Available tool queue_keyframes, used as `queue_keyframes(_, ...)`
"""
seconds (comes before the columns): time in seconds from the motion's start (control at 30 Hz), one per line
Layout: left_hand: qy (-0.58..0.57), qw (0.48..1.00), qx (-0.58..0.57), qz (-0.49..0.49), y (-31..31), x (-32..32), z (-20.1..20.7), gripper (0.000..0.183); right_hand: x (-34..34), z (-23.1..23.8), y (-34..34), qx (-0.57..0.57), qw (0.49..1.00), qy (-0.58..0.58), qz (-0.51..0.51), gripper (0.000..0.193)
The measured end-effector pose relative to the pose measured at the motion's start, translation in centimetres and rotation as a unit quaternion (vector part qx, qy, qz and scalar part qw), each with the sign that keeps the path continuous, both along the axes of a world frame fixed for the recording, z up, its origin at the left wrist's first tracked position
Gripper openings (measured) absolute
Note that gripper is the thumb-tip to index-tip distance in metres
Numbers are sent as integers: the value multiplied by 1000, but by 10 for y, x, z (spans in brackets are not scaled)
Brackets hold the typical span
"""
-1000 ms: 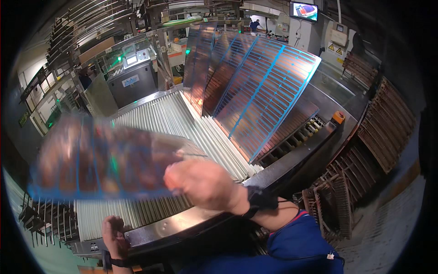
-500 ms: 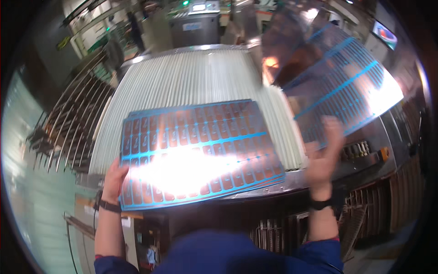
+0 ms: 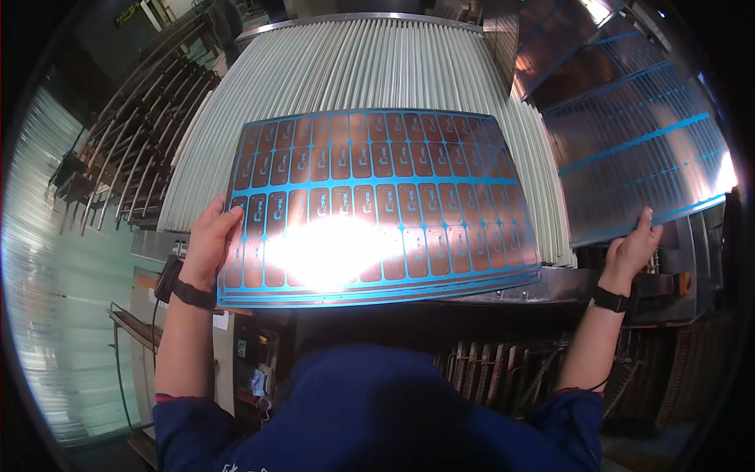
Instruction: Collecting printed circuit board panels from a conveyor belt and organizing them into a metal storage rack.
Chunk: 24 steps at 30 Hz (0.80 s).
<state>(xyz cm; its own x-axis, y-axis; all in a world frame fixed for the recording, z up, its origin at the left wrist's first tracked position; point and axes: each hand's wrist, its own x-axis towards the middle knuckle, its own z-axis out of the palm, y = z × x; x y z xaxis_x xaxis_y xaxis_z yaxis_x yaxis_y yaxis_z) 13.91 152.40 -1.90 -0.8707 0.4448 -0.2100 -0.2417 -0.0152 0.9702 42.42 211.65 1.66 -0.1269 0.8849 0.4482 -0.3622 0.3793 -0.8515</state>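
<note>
A stack of copper circuit board panels [image 3: 429, 263] with blue lines between rows of small rectangular units lies over the white rollers. My left hand [image 3: 208, 240] is closed on its left edge, the thumb on top and the other fingers mostly hidden beneath. Strong glare whitens the stack's near middle. To the right is another copper panel [image 3: 641, 177], also crossed by blue bands. My right hand [image 3: 631, 250] is closed at its near edge, thumb up over the rim, with some fingers out of sight under it.
A bed of white rollers [image 3: 377, 63] runs away from me, bordered by a metal edge [image 3: 550, 283]. Metal rods of a rack [image 3: 149, 134] stick out on the left. Below the right side stand several slotted racks [image 3: 495, 370]. A dark upright metal plate [image 3: 501, 47] rises at the far right.
My right hand has moved right and slightly down to the near edge of the right-hand panel. My left hand keeps hold of the stack, which now sits straighter and higher in view.
</note>
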Motion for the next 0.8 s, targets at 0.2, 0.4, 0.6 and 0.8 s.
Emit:
queue_keyframes(0.2,29,1000,-10,5,-4,-2,-6,31,34,56,-34,132,975,-113,-137,24)
queue_keyframes(0.4,26,997,73,-24,-9,-6,-15,43,38,61,-99,402,885,-235,-17,33)
queue_keyframes(0.6,-5,996,81,26,-8,-4,-16,37,-23,61,-157,657,709,-241,86,43)
queue_keyframes(0.8,-115,968,219,-29,-10,4,3,73,-68,26,-192,701,649,-235,180,32)
